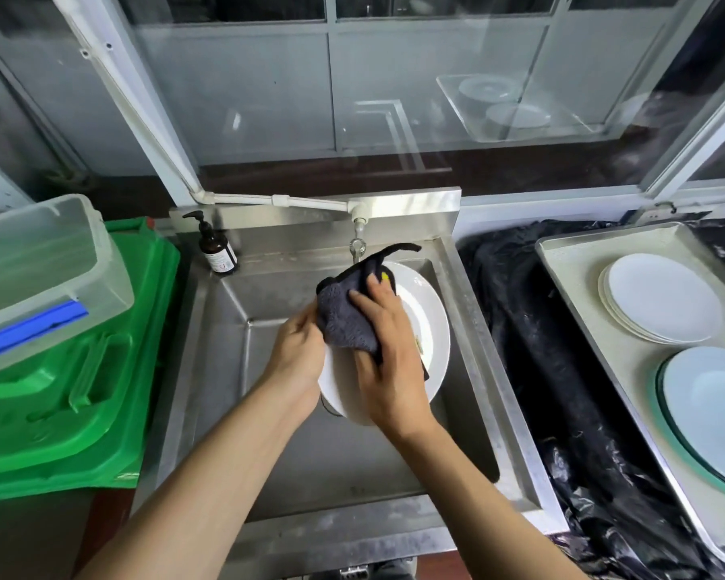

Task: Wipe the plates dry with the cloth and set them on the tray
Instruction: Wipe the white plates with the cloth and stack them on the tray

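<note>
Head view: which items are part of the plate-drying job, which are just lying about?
Job:
- white round plate, held over the steel sink by the left hand
- dark grey fleecy cloth, pressed on it by the right hand
- pale metal tray with stacked white plates

Lying about:
- brown pump bottle
- green plastic bin
- clear plastic box

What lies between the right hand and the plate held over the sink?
The head view shows the dark grey cloth between the right hand and the white plate; the hand presses it on.
</note>
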Demonstrator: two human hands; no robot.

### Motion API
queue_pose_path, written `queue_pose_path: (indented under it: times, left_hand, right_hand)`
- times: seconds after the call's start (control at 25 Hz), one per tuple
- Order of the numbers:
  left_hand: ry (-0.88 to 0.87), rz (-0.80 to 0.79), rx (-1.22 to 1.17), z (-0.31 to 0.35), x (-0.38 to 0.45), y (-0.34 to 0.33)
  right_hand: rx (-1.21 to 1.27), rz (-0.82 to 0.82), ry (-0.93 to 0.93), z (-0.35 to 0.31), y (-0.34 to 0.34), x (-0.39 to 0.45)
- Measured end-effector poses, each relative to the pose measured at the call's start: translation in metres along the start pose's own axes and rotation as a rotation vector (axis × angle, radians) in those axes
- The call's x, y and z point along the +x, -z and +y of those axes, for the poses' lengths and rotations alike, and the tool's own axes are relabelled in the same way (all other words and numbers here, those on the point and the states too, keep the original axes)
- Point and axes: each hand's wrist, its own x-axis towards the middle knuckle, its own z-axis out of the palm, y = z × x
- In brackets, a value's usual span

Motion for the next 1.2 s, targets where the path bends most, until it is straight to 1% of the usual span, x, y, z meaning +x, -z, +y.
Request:
queue_pose_path:
  times: [0.04, 0.08, 0.2, 0.24, 0.28, 0.4, 0.44, 0.48, 0.6, 0.64, 0.68, 0.8, 0.88, 0.96, 1.04, 1.08, 1.12, 1.2]
  left_hand:
    - [0.01, -0.003, 0.005, 0.002, -0.001, 0.003]
    - [0.009, -0.012, 0.005, 0.001, -0.001, 0.007]
    - [-0.013, -0.042, -0.004, 0.0, -0.006, 0.015]
    - [-0.024, -0.041, -0.017, 0.001, -0.006, 0.013]
    - [-0.035, -0.034, -0.031, 0.004, -0.005, 0.011]
    - [-0.033, -0.002, -0.033, 0.009, 0.001, 0.007]
    - [-0.037, 0.0, -0.029, 0.01, 0.002, 0.009]
    - [-0.044, 0.011, -0.012, 0.009, 0.002, 0.011]
    - [-0.037, 0.037, 0.017, 0.002, 0.001, 0.018]
    - [-0.036, 0.037, -0.002, 0.001, 0.0, 0.017]
    - [-0.048, 0.045, -0.007, 0.002, 0.0, 0.013]
    - [-0.085, 0.09, -0.055, 0.007, 0.0, -0.002]
    - [-0.101, 0.153, -0.115, 0.007, -0.003, -0.007]
    - [-0.094, 0.192, -0.097, 0.001, -0.008, -0.008]
    - [-0.072, 0.212, -0.068, -0.007, -0.011, -0.011]
    - [-0.072, 0.229, -0.053, -0.01, -0.013, -0.015]
    - [-0.075, 0.243, -0.034, -0.012, -0.014, -0.019]
    - [-0.093, 0.279, 0.018, -0.013, -0.017, -0.027]
  right_hand:
    - [-0.005, -0.016, 0.028, 0.0, -0.001, -0.002]
    - [-0.011, 0.009, 0.02, 0.002, 0.001, 0.001]
    - [-0.018, 0.195, -0.154, 0.008, 0.011, 0.016]
    - [-0.013, 0.214, -0.176, 0.006, 0.011, 0.018]
    - [-0.01, 0.195, -0.153, 0.001, 0.006, 0.017]
    - [-0.009, 0.03, -0.002, -0.012, -0.016, -0.004]
    - [-0.015, 0.011, 0.014, -0.01, -0.016, -0.008]
    - [-0.017, 0.031, -0.006, -0.006, -0.012, -0.006]
    - [-0.02, 0.184, -0.211, 0.007, 0.009, 0.011]
    - [-0.018, 0.202, -0.246, 0.006, 0.012, 0.012]
    - [-0.01, 0.189, -0.236, 0.002, 0.012, 0.011]
    - [0.013, 0.015, -0.052, -0.014, -0.002, -0.011]
    - [0.013, -0.077, 0.023, -0.014, 0.002, -0.023]
    - [0.013, -0.035, -0.028, -0.003, 0.022, -0.016]
    - [0.014, 0.09, -0.165, 0.011, 0.043, -0.004]
    - [0.017, 0.128, -0.22, 0.015, 0.048, -0.002]
    - [0.028, 0.125, -0.25, 0.014, 0.049, -0.004]
    - [0.074, 0.026, -0.198, 0.003, 0.041, -0.022]
